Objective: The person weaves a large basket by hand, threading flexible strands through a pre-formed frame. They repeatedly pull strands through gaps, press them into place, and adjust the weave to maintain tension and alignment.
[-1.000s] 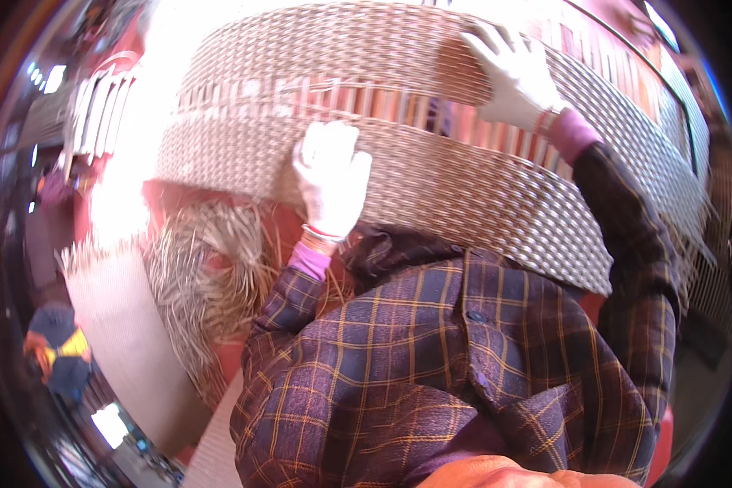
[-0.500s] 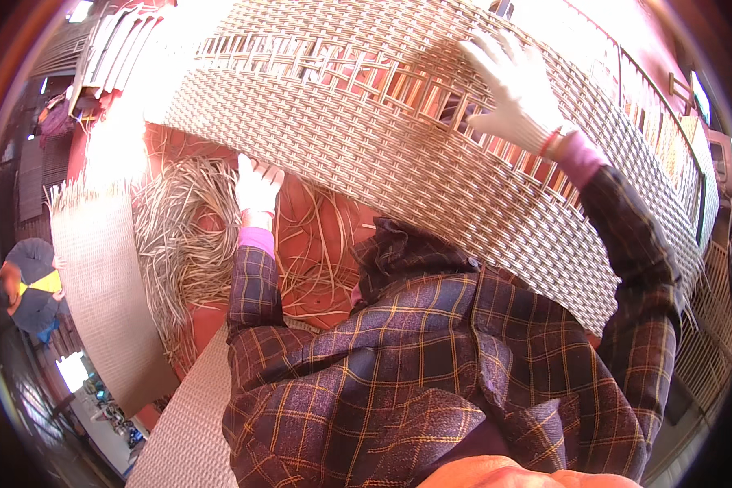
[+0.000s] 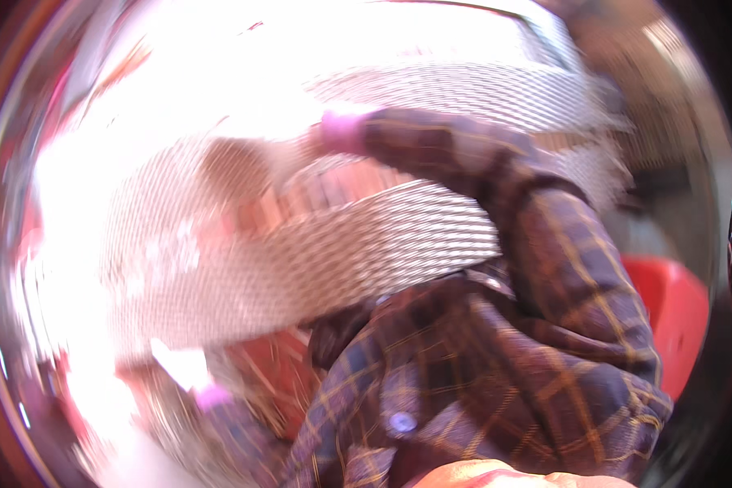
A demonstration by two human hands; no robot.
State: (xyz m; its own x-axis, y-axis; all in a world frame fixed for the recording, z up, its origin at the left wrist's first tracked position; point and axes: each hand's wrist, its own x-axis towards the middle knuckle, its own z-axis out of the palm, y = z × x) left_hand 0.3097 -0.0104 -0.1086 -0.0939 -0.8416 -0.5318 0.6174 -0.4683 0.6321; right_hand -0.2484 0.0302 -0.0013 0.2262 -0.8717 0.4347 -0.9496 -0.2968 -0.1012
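The whole view is smeared by motion. A large woven cane panel (image 3: 398,244) curves across the middle, in front of my chest. My right arm, in a plaid sleeve with a pink cuff, reaches up and left over it. My right hand (image 3: 297,154), in a white glove, lies on the panel's upper part and is washed out by glare. My left hand (image 3: 179,364), also in a white glove with a pink cuff, sits at the panel's lower left edge. Neither hand's fingers can be made out.
A red object (image 3: 667,313) stands at the right, beside my elbow. Loose straw (image 3: 272,390) lies on a reddish floor under the panel's lower edge. Strong glare hides the upper left.
The view has swung and gone blurry. The panel now sits lower and more to the left. My left hand has dropped to the lower left; my right hand has moved left.
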